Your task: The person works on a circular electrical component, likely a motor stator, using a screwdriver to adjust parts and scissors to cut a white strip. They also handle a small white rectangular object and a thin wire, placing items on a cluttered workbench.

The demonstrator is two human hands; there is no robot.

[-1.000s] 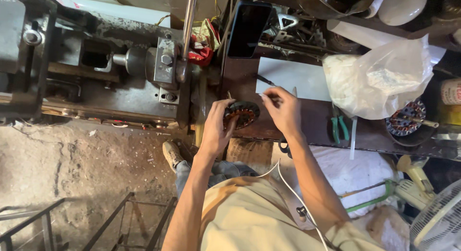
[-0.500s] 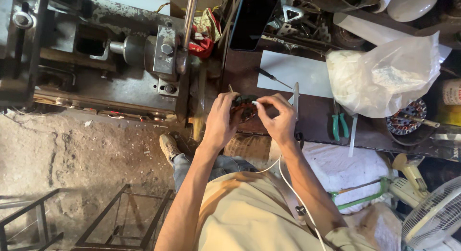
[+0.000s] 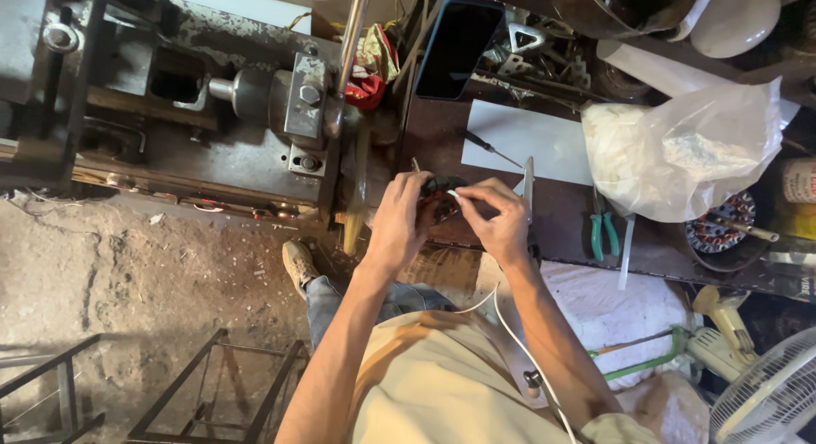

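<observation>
Since 1 s ago, both hands have lifted the small round motor winding (image 3: 440, 202) off the bench and drawn closer together; before, they lay flatter around it.

Far left I see the grey metal machine (image 3: 212, 121) with its bolted block, and bare dirt floor (image 3: 144, 265) below it.

My view of the left hand (image 3: 399, 223): fingers curled narrow around the winding's left side, gripping it. The winding sits between the 2 hands, just above the front edge of the dark workbench (image 3: 561, 223), mostly hidden by fingers.

The right hand (image 3: 497, 219) is pinched tight on a thin white strip (image 3: 456, 193) at the winding's top; the rest of the fingers fold in.

Behind the hands, a dark phone (image 3: 455, 45) leans upright. Next, a white sheet (image 3: 527, 142) with a thin screwdriver (image 3: 491, 148) lying across its left corner. Green-handled pliers (image 3: 603, 231) lie further right, near a bulging clear plastic bag (image 3: 688, 151). A second, larger stator (image 3: 718, 223) sits at the bag's lower right. A white fan (image 3: 769, 401) fills the bottom corner.
</observation>
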